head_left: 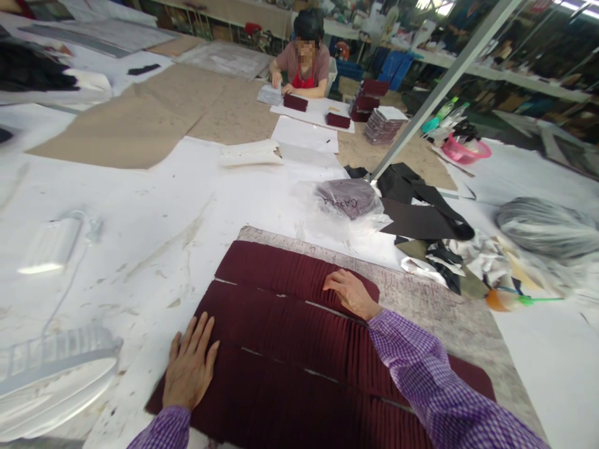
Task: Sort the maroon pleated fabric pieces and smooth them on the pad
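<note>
Several overlapping maroon fabric pieces (281,312) lie fanned out in rows on a grey, marked board (449,312) in front of me. My left hand (189,368) rests flat at the left edge of the rows, fingers spread and holding nothing. Over the far row, towards its right end, my right hand (349,292) is bent with its fingers drawn together on the edge of a maroon piece. How firmly the fingertips grip it is hidden. My right sleeve covers part of the nearer rows.
Across the table a person (306,68) handles light sheets beside maroon stacks (369,96). A plastic-wrapped bundle (349,199), black strips (421,215) and scraps lie beyond the board. A metal pole (440,93) rises at the right, near a pink basin (465,149).
</note>
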Demonstrator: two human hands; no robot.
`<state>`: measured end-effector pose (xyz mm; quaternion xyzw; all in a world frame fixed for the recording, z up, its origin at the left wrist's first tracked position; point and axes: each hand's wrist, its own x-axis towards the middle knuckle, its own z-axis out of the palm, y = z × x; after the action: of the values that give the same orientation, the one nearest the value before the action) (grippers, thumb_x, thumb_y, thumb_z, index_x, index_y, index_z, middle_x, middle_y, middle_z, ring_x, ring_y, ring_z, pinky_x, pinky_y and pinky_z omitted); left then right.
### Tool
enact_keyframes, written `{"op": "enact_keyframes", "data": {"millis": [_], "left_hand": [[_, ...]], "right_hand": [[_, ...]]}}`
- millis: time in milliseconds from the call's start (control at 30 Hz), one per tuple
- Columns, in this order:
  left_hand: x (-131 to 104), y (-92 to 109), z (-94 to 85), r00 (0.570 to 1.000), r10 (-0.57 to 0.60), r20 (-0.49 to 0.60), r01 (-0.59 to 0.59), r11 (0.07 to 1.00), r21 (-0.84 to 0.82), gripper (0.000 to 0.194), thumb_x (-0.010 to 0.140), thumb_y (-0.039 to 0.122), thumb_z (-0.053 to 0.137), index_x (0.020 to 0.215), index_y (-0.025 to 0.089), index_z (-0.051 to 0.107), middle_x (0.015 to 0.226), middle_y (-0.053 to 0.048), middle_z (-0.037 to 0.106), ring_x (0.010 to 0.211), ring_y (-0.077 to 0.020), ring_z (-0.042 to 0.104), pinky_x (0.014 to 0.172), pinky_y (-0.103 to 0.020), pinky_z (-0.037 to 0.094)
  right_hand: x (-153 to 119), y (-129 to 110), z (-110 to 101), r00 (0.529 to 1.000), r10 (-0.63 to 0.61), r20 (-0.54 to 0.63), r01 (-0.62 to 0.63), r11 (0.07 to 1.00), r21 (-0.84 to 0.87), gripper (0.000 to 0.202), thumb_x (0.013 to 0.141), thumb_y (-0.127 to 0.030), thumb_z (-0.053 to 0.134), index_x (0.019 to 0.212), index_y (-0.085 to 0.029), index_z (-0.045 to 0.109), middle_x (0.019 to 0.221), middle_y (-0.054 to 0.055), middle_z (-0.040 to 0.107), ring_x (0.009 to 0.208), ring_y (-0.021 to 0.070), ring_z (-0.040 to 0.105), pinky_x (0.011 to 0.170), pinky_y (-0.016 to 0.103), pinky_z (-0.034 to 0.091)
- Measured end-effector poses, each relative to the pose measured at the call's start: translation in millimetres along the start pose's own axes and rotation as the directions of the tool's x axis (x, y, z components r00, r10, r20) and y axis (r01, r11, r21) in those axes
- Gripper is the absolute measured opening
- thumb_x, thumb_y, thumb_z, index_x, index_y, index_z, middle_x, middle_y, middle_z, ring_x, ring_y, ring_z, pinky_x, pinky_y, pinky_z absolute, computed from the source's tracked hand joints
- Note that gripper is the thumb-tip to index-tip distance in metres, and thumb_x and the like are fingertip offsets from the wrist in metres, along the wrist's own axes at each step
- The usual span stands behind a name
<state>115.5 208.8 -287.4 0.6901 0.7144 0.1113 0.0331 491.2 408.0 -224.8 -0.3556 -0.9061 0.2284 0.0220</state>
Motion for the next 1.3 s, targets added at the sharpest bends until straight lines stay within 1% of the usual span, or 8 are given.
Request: {"op": "enact_keyframes", "data": {"millis": [267, 367, 500, 633, 767, 967, 1133, 1300], "left_hand": [[0.8, 0.9, 0.0, 1.000, -0.005, -0.008, 0.005, 1.000, -0.019, 0.059, 0.093, 0.033, 0.033, 0.147, 0.020, 0.016, 0.149, -0.011, 0.036, 0.141, -0.0276, 0.023, 0.111, -0.054, 0.021], [0.0, 0.7, 0.3, 1.000, -0.005, -0.009, 0.005, 1.000, -0.017, 0.059, 0.093, 0.032, 0.033, 0.147, 0.020, 0.015, 0.149, -0.011, 0.035, 0.141, -0.0278, 0.023, 0.111, -0.054, 0.021], [-0.3, 0.5, 1.3, 1.000, 0.003, -0.014, -0.004, 1.000, -0.013, 0.059, 0.093, 0.032, 0.033, 0.147, 0.020, 0.016, 0.149, -0.012, 0.036, 0.140, -0.0280, 0.024, 0.111, -0.055, 0.021], [-0.1, 0.8, 1.7, 1.000, 0.005, -0.017, -0.005, 1.000, -0.013, 0.058, 0.093, 0.032, 0.033, 0.147, 0.019, 0.017, 0.149, -0.012, 0.036, 0.140, -0.0280, 0.024, 0.111, -0.055, 0.021], [-0.1, 1.2, 0.7, 1.000, 0.003, -0.007, -0.003, 1.000, -0.013, 0.058, 0.093, 0.032, 0.033, 0.147, 0.019, 0.017, 0.149, -0.011, 0.035, 0.141, -0.0276, 0.023, 0.112, -0.054, 0.021], [0.0, 1.2, -0.6, 1.000, -0.001, -0.003, 0.001, 1.000, -0.015, 0.058, 0.093, 0.031, 0.033, 0.147, 0.018, 0.017, 0.150, -0.012, 0.035, 0.141, -0.0272, 0.023, 0.112, -0.053, 0.020], [0.7, 1.5, -0.6, 1.000, 0.001, -0.010, -0.001, 1.000, -0.015, 0.057, 0.093, 0.031, 0.033, 0.146, 0.017, 0.019, 0.148, -0.013, 0.037, 0.140, -0.0280, 0.023, 0.111, -0.054, 0.021], [1.6, 1.3, -0.3, 1.000, 0.007, -0.011, -0.007, 1.000, -0.014, 0.057, 0.093, 0.031, 0.034, 0.146, 0.017, 0.020, 0.148, -0.013, 0.037, 0.140, -0.0282, 0.024, 0.111, -0.054, 0.021]], "right_hand": [[-25.9, 3.1, -4.0, 1.000, 0.025, 0.002, -0.026, 0.998, 0.057, 0.024, 0.088, -0.014, 0.046, 0.088, -0.024, 0.068, 0.099, 0.005, 0.067, 0.091, 0.0224, 0.055, 0.082, 0.036, 0.044], [-33.4, 13.6, -3.0, 0.986, 0.143, -0.090, -0.137, 0.988, 0.066, 0.024, 0.091, -0.019, 0.042, 0.094, -0.024, 0.066, 0.103, 0.006, 0.065, 0.096, 0.0216, 0.056, 0.085, 0.036, 0.045], [-45.3, 41.5, -2.6, 0.869, 0.413, -0.272, -0.420, 0.907, 0.036, 0.023, 0.090, -0.021, 0.043, 0.104, -0.019, 0.061, 0.102, 0.011, 0.061, 0.099, 0.0271, 0.055, 0.087, 0.043, 0.043], [-54.5, 65.1, -3.5, 0.801, 0.525, -0.286, -0.545, 0.838, 0.012, 0.024, 0.080, -0.024, 0.059, 0.103, -0.017, 0.061, 0.094, 0.011, 0.061, 0.087, 0.0276, 0.058, 0.077, 0.041, 0.046], [-48.3, 63.1, -6.6, 0.842, 0.471, -0.263, -0.487, 0.873, 0.004, 0.017, 0.083, -0.023, 0.057, 0.099, -0.019, 0.063, 0.095, 0.009, 0.062, 0.093, 0.0269, 0.056, 0.082, 0.040, 0.045], [-29.6, 31.5, 6.6, 0.906, 0.341, -0.253, -0.349, 0.937, 0.011, 0.018, 0.093, -0.022, 0.045, 0.093, -0.020, 0.063, 0.094, 0.007, 0.062, 0.092, 0.0222, 0.055, 0.085, 0.034, 0.045], [-30.4, 14.4, 26.5, 0.927, 0.283, -0.245, -0.296, 0.955, -0.014, 0.018, 0.092, -0.018, 0.045, 0.096, -0.021, 0.063, 0.101, 0.008, 0.061, 0.093, 0.0238, 0.053, 0.085, 0.038, 0.045], [-32.9, 2.4, 28.2, 0.938, 0.248, -0.241, -0.265, 0.963, -0.042, 0.020, 0.093, -0.023, 0.048, 0.105, -0.024, 0.063, 0.110, 0.008, 0.059, 0.096, 0.0251, 0.052, 0.084, 0.040, 0.045]]}}
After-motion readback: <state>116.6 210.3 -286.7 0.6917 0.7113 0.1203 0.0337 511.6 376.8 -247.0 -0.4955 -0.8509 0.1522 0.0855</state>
